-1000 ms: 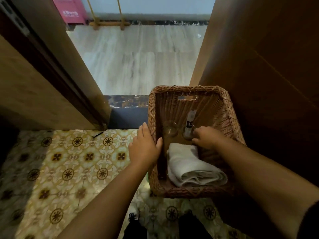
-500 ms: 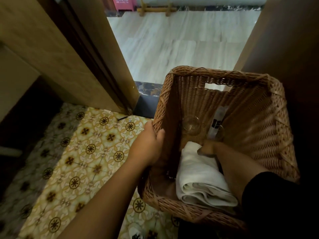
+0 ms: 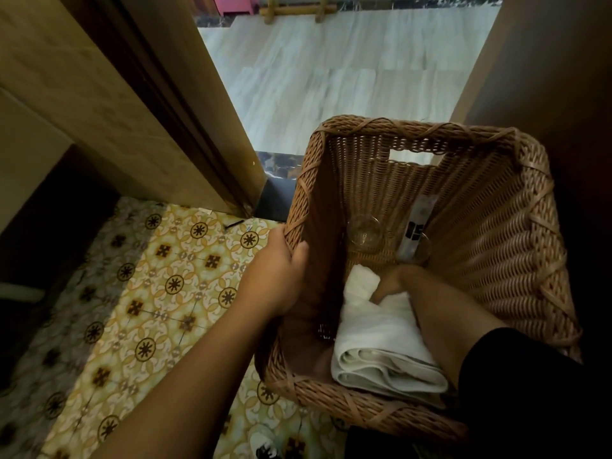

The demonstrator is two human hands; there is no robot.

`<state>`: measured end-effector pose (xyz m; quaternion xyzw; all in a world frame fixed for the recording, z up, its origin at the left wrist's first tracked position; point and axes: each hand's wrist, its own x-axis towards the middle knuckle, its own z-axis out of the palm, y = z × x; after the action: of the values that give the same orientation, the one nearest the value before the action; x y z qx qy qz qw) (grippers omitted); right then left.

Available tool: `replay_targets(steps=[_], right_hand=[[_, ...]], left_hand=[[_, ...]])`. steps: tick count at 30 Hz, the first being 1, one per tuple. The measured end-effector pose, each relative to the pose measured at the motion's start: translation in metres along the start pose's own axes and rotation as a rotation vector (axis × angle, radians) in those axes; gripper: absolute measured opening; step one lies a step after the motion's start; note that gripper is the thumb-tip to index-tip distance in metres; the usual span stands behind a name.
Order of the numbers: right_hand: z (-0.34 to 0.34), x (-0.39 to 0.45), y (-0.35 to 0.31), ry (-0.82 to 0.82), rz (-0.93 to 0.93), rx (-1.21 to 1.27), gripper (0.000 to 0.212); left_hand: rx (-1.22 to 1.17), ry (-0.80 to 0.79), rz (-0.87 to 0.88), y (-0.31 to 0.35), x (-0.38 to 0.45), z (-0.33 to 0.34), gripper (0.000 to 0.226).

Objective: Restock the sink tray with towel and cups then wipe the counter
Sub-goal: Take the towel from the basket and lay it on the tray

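A big brown basket [image 3: 516, 233] sits on the floor by the doorway. It is woven from thin strips, bumpy all over, with a thick braided rim and a long slot cut in the far wall for a handle. Its shape is a box with round corners.

The left hand [image 3: 278, 279] holds the left rim of the basket. Its fingers [image 3: 276, 238] curl around the outside of the wall and the thumb presses the inside, so the hand is closed on the rim.

The right hand [image 3: 394, 281] reaches down inside the basket. It rests on the far end of the towel [image 3: 381, 336], and its fingers press into the soft cloth. I cannot tell if they have a grip on it. A dark sleeve covers the arm higher up.

The towel is white and thick, folded into a long soft roll. It lies on the bottom of the basket, near the front.

Behind the towel stand two clear glass cups. One cup [image 3: 364, 231] is round and on the left. The other cup [image 3: 418, 251] is on the right, and a flat white packet [image 3: 414, 226] with black marks leans in it.

The floor [image 3: 172, 283] under the basket has shiny yellow tiles with dark flower shapes. Past the doorway the floor turns pale and smooth, like grey stone.
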<state>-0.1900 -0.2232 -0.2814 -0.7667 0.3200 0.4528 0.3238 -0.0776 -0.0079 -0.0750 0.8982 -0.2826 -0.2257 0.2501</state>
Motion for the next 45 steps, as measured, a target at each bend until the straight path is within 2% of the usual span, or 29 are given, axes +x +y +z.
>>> replay_targets(steps=[4,9,12,15,19,22,25,28,33,36,39,42,45], right_hand=[[-0.003,-0.015,0.002,0.025,-0.054,0.028,0.094],[-0.025,-0.069,-0.012,0.157,-0.061,0.02,0.094],[-0.033,-0.11,-0.028,0.306,-0.073,-0.033,0.095],[-0.047,-0.167,-0.041,0.504,-0.076,-0.147,0.08],[-0.071,-0.252,-0.058,0.743,-0.068,-0.291,0.048],[-0.08,-0.315,-0.066,0.852,-0.093,-0.23,0.048],[-0.076,-0.368,-0.076,0.85,-0.149,-0.224,0.046],[-0.06,-0.402,-0.092,0.871,-0.164,-0.345,0.044],[-0.064,-0.473,-0.139,1.04,-0.256,-0.418,0.039],[-0.074,-0.525,-0.18,1.07,-0.301,-0.465,0.03],[-0.078,-0.576,-0.227,1.082,-0.354,-0.482,0.037],[-0.082,-0.618,-0.282,1.066,-0.439,-0.439,0.047],[-0.092,-0.64,-0.337,1.039,-0.552,-0.395,0.046]], left_hand=[[0.009,-0.008,-0.002,-0.001,0.0,0.0,0.043],[0.008,-0.018,-0.029,0.0,0.0,0.0,0.04],[-0.006,-0.042,-0.036,0.0,-0.002,-0.001,0.038],[-0.016,-0.092,-0.057,0.0,-0.006,-0.005,0.038],[-0.066,-0.223,-0.089,0.001,-0.011,-0.015,0.041],[-0.098,-0.386,-0.102,0.004,-0.008,-0.03,0.059],[-0.065,-0.521,-0.082,0.006,-0.002,-0.048,0.081],[-0.021,-0.565,0.016,0.004,0.0,-0.063,0.09],[-0.045,-0.485,0.23,-0.01,-0.001,-0.1,0.097],[-0.152,-0.459,0.332,-0.019,-0.007,-0.137,0.11],[-0.272,-0.449,0.456,-0.031,-0.018,-0.181,0.123],[-0.399,-0.439,0.605,-0.046,-0.031,-0.226,0.125],[-0.592,-0.468,0.642,-0.061,-0.048,-0.275,0.131]])
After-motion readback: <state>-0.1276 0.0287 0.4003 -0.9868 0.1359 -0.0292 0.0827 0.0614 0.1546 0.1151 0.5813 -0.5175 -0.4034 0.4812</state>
